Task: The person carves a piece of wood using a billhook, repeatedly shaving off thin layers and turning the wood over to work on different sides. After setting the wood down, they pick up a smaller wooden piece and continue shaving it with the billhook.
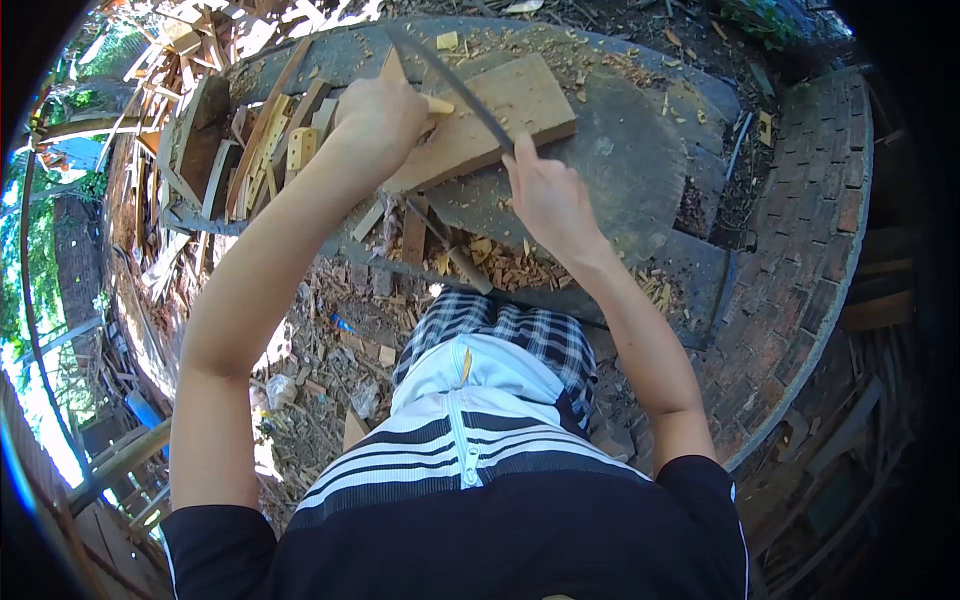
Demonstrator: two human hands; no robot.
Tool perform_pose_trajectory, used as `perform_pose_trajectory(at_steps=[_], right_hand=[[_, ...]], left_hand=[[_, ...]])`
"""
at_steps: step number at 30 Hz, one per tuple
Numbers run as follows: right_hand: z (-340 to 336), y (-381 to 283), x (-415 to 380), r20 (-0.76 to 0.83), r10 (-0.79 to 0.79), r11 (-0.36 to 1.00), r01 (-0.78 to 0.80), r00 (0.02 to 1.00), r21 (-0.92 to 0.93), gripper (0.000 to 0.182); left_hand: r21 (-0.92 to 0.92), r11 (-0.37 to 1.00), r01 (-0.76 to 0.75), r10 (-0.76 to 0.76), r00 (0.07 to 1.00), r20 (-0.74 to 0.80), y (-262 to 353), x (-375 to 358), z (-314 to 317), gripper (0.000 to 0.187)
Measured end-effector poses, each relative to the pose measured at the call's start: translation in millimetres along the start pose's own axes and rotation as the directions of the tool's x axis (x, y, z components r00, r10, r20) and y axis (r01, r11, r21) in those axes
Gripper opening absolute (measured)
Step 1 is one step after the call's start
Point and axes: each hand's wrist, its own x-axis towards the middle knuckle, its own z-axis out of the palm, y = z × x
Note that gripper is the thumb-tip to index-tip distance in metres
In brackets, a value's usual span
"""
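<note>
My right hand (550,195) is closed around the near end of a long, narrow dark blade (455,85), like a long knife; its handle is hidden in the fist. The blade slants away to the upper left, above a thick wooden board (500,110). My left hand (380,120) is closed on a small pale wooden stick (438,105), whose end sticks out to the right over the board. The fingers hide the rest of the stick. Whether blade and stick touch cannot be made out.
The board lies on a worn, dark work table (635,150) scattered with shavings. Wood offcuts and a pale block with holes (301,148) lie left. A stick-like tool handle (468,268) rests at the near edge, beside wood chips (530,268). A brick surface (800,220) is right.
</note>
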Motion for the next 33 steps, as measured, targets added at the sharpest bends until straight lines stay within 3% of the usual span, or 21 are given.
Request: perform_pose_trajectory(at_steps=[2, 5, 8, 12, 14, 17, 20, 24, 26, 30, 33], right_hand=[[-14, -16, -6, -0.170, -0.050, 0.993, 0.067, 0.984, 0.095, 0.020], [27, 10, -1, -0.048, 0.007, 0.997, -0.010, 0.999, -0.074, 0.019], [36, 25, 2, -0.062, -0.026, 0.998, 0.022, 0.998, -0.058, 0.019], [4, -5, -3, -0.074, -0.032, 0.999, 0.030, 0.997, -0.020, 0.020], [-14, -22, -9, -0.216, -0.068, 0.990, 0.092, 0.974, 0.103, 0.019], [18, -2, -4, -0.099, -0.009, 1.000, 0.006, 0.995, -0.029, 0.019], [39, 30, 4, -0.114, -0.046, 0.994, 0.034, 0.992, -0.104, 0.018], [5, 5, 3, -0.034, -0.016, 0.998, 0.014, 0.999, -0.060, 0.018], [-14, -16, -8, -0.165, -0.061, 0.993, 0.077, 0.984, 0.093, 0.018], [18, -1, -6, -0.183, -0.029, 0.997, 0.041, 0.983, 0.063, 0.018], [46, 29, 4, -0.133, -0.051, 0.997, 0.043, 0.990, -0.064, 0.019]], left_hand=[[-0.031, 0.999, -0.013, 0.012, 1.000, -0.012, 0, 3, 3, 0.010], [-0.019, 1.000, -0.005, 0.004, 1.000, -0.001, 1, 3, -3, 0.010], [-0.015, 1.000, 0.010, -0.010, 1.000, -0.009, -1, 10, 1, 0.010], [-0.041, 0.999, 0.004, -0.005, 1.000, -0.014, -2, 7, 9, 0.011], [-0.043, 0.999, -0.016, 0.014, 0.998, -0.059, -2, 6, 8, 0.012], [-0.021, 1.000, -0.006, 0.006, 0.999, -0.039, 1, 1, -4, 0.012], [-0.026, 1.000, 0.005, -0.005, 1.000, -0.021, 1, -1, -1, 0.012], [-0.075, 0.997, 0.014, -0.016, 1.000, -0.016, 0, -2, 1, 0.012], [-0.108, 0.994, 0.013, -0.017, 0.999, -0.039, 1, -1, 4, 0.013], [-0.058, 0.998, 0.004, -0.006, 1.000, -0.028, -1, 4, -3, 0.014], [-0.043, 0.999, 0.026, -0.026, 1.000, 0.008, -6, 10, -2, 0.014]])
